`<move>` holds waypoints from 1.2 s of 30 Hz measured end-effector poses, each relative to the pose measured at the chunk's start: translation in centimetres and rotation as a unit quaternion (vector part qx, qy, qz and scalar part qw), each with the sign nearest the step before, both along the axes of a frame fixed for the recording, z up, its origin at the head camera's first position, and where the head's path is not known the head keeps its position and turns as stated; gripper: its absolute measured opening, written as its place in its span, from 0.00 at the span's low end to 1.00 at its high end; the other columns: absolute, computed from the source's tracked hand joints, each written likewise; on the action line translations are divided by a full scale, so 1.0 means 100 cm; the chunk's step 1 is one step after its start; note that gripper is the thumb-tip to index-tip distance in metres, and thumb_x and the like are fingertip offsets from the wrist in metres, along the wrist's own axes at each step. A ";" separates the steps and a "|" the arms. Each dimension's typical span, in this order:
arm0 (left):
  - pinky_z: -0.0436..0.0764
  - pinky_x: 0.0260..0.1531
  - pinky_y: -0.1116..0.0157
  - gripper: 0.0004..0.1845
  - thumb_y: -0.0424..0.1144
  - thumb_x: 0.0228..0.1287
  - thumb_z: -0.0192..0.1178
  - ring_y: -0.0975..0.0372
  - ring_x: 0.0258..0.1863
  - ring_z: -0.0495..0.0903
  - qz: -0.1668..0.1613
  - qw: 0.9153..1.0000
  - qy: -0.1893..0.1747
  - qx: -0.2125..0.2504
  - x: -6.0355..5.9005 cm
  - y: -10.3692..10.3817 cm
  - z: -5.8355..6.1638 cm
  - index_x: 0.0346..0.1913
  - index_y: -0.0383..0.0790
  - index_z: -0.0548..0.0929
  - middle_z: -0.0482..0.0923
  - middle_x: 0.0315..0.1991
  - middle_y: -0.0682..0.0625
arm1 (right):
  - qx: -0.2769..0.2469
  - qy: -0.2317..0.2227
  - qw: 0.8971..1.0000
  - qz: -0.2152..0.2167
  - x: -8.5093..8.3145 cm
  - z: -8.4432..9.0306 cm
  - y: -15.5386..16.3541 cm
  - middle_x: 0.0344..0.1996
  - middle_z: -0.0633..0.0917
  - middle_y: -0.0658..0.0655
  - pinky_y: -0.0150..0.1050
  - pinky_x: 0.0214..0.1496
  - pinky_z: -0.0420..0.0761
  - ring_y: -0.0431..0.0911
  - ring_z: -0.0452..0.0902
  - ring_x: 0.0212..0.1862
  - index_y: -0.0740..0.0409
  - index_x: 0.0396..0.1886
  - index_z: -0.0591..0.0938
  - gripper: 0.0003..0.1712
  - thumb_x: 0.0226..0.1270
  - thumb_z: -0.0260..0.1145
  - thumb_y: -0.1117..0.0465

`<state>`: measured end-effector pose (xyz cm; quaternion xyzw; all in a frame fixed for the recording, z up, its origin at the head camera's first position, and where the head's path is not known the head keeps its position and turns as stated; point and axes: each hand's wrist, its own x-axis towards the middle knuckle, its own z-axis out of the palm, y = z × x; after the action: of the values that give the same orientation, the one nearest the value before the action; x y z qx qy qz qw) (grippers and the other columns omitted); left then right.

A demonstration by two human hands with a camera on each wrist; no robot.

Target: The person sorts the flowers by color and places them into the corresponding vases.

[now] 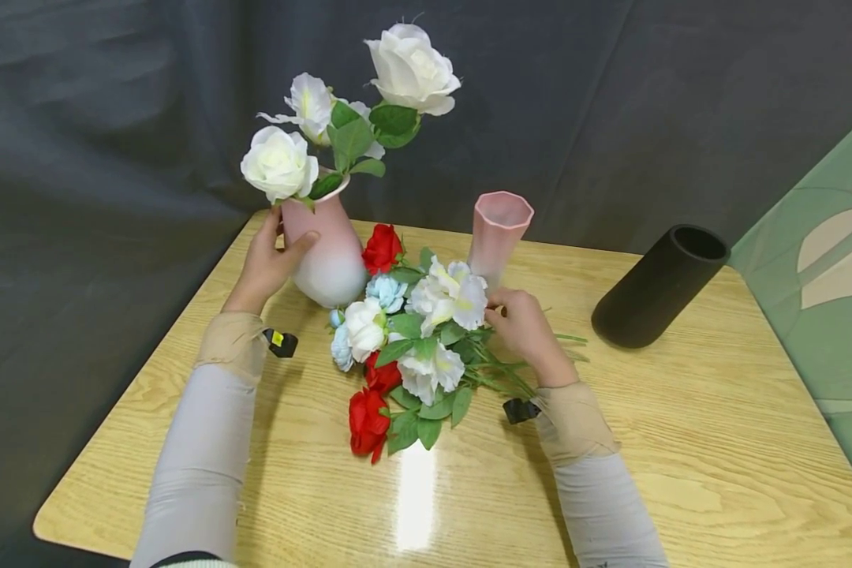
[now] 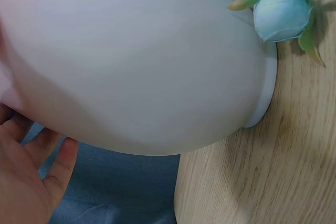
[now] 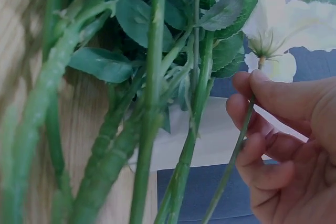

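Note:
My left hand (image 1: 264,264) grips the upper left side of a pink-to-white vase (image 1: 330,268), thumb in front and fingers behind. White roses (image 1: 278,164) and a white iris (image 1: 310,106) stand in this vase. The vase's pale belly (image 2: 157,61) fills much of the left wrist view. With thumb and forefinger, my right hand (image 1: 525,325) pinches the thin green stem (image 3: 237,142) of a white iris (image 1: 454,296) just under its bloom. That iris is at the top of a pile of artificial flowers, whose thick green stems (image 3: 152,93) run beside my fingers.
Red roses (image 1: 369,422), a white bloom (image 1: 364,330) and blue blooms (image 1: 386,292) lie on the wooden table (image 1: 312,473). Behind the pile stands a fluted pink vase (image 1: 497,233). A black cylindrical vase (image 1: 653,292) stands at the right. A dark curtain (image 1: 575,110) hangs behind.

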<state>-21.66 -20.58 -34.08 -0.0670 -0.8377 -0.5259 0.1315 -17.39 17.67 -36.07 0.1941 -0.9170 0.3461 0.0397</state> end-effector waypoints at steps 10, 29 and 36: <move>0.67 0.65 0.42 0.39 0.42 0.71 0.61 0.44 0.70 0.63 -0.002 1.000 -0.004 -0.001 0.000 0.000 0.001 0.78 0.42 0.55 0.60 0.75 0.40 | -0.029 0.011 0.999 -0.016 0.005 0.010 0.001 0.30 0.85 0.65 0.36 0.28 0.70 0.46 0.70 0.23 0.69 0.37 0.85 0.09 0.66 0.58 0.75; 0.65 0.66 0.42 0.36 0.36 0.72 0.58 0.41 0.69 0.63 -0.012 1.000 -0.006 -0.001 0.023 0.014 0.027 0.76 0.33 0.55 0.60 0.73 0.34 | -0.068 0.070 0.994 -0.052 0.012 0.027 -0.006 0.26 0.83 0.64 0.35 0.30 0.70 0.51 0.74 0.28 0.69 0.35 0.84 0.08 0.69 0.59 0.72; 0.65 0.66 0.43 0.36 0.39 0.73 0.57 0.43 0.68 0.63 -0.014 1.000 -0.006 -0.005 0.011 0.009 0.016 0.77 0.36 0.54 0.61 0.72 0.35 | -0.091 0.084 0.990 -0.066 0.016 0.036 -0.010 0.34 0.87 0.68 0.47 0.40 0.78 0.57 0.81 0.36 0.71 0.40 0.86 0.08 0.67 0.62 0.73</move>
<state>-20.55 -19.70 -32.53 -0.0757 -0.8399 -0.5241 0.1187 -15.79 16.69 -32.42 0.1570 -0.8862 0.4068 0.1568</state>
